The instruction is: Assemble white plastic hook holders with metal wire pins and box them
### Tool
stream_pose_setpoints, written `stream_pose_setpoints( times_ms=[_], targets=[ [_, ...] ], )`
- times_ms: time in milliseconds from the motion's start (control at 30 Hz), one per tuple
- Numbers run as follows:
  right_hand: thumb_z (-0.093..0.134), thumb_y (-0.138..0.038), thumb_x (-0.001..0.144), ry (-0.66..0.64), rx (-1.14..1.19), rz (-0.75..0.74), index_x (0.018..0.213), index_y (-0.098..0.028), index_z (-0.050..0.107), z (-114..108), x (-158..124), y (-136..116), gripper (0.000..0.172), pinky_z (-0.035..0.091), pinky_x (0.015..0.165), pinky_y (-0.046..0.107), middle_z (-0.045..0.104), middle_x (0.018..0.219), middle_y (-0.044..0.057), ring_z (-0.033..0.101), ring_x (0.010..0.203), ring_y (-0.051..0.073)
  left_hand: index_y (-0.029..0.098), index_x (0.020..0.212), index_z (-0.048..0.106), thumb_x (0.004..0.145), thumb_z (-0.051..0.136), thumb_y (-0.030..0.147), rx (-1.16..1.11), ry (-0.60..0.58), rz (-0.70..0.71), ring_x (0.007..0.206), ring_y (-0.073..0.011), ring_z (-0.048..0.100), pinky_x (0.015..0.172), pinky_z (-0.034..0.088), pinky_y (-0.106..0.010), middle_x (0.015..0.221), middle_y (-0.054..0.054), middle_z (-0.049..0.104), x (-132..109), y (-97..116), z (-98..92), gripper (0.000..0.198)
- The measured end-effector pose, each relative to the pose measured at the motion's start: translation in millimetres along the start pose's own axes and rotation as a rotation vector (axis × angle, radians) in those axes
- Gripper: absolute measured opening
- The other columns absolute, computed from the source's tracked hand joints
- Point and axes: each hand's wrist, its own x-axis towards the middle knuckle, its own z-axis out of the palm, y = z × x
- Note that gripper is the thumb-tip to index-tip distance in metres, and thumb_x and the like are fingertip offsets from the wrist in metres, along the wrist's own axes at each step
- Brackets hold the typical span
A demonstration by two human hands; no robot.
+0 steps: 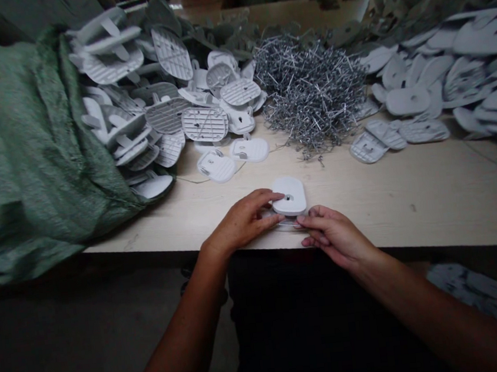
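A white rounded plastic plate (297,200) with a small dark hole lies near the table's front edge. My left hand (252,216) grips its left side, the index finger on top near the hole and the thumb low at the front. On the right, my right hand (331,230) has its thumb and fingers pinched together just at the plate's front right corner. A thin pale strip or wire (288,224) runs from under the plate toward those fingertips. What exactly they pinch is too small to make out.
A green woven sack (27,150) spills white plastic plates (204,124) on the left. Behind my hands is a heap of small metal pins or wires (313,84). More plates (408,101) are piled at the right. Others (477,292) lie below the table (410,204) edge.
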Motion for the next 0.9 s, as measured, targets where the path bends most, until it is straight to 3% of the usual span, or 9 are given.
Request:
stream_pose_setpoints(
  times_ms=[133,300,467,633,700,800,900],
  targets=[
    [0.104,-0.034,0.061,-0.019,-0.008,-0.109,0.083,-0.022,0.058,-4.5,4.5,1.3,0.052,0.063,0.066,0.029,0.074,0.076,-0.003,0.047,0.049,0.005,0.028,0.143,0.069,0.103,0.071,0.034,-0.036,0.009,0.006,0.100,-0.0185,0.072,0.089,0.061,-0.034,0.135,-0.010,0.071,1.5,-0.8,2.5,0.041],
    [0.101,-0.044,0.069,-0.005,-0.095,-0.319,0.086,-0.023,0.057,-10.1,11.7,9.1,0.051,0.055,0.056,0.024,0.076,0.077,-0.001,0.059,0.052,0.009,0.028,0.144,0.069,0.099,0.071,0.023,-0.055,0.007,0.022,0.093,-0.0161,0.072,0.084,0.061,-0.031,0.136,-0.011,0.070,0.1,0.1,4.7,0.046],
    [0.098,-0.047,0.073,-0.004,-0.149,-0.401,0.087,-0.024,0.057,-15.0,16.8,12.4,0.050,0.053,0.055,0.026,0.072,0.076,-0.002,0.064,0.056,0.012,0.023,0.127,0.078,0.087,0.074,0.011,-0.062,0.173,0.025,0.080,-0.0118,0.067,0.070,0.056,-0.025,0.123,-0.008,0.074,5.7,-11.6,18.3,0.042],
    [0.091,-0.040,0.083,0.016,-0.481,-0.631,0.101,-0.025,0.070,-34.8,12.5,-1.0,0.032,0.056,0.070,0.033,0.076,0.095,0.003,0.068,0.073,0.017,0.022,0.121,0.080,0.085,0.072,0.009,-0.069,0.232,0.016,0.078,-0.0114,0.064,0.068,0.052,-0.025,0.119,-0.008,0.074,9.1,-18.4,29.1,0.040],
    [0.090,-0.036,0.084,0.033,-0.643,-0.682,0.113,-0.027,0.074,-42.4,12.0,-8.6,0.035,0.057,0.075,0.036,0.077,0.104,0.005,0.069,0.078,0.019,0.022,0.120,0.080,0.083,0.071,0.009,-0.073,0.244,0.003,0.076,-0.0114,0.062,0.066,0.050,-0.025,0.118,-0.008,0.074,9.3,-19.4,31.2,0.040],
    [0.089,-0.029,0.081,0.007,-0.743,-0.663,0.123,-0.029,0.077,-45.6,19.8,-15.3,0.044,0.055,0.071,0.035,0.076,0.093,0.002,0.067,0.074,0.020,0.023,0.120,0.079,0.084,0.070,0.010,-0.074,0.246,0.002,0.073,-0.0113,0.058,0.066,0.048,-0.025,0.116,-0.007,0.072,10.2,-21.4,35.0,0.040],
    [0.081,-0.021,0.078,0.019,-0.731,-0.691,0.115,-0.028,0.080,-42.1,35.8,-14.7,0.037,0.046,0.062,0.030,0.070,0.079,-0.001,0.058,0.065,0.017,0.023,0.118,0.079,0.085,0.072,0.011,-0.062,0.262,-0.004,0.072,-0.0112,0.056,0.066,0.046,-0.025,0.111,-0.006,0.071,12.5,-21.8,41.7,0.036]
  ],
)
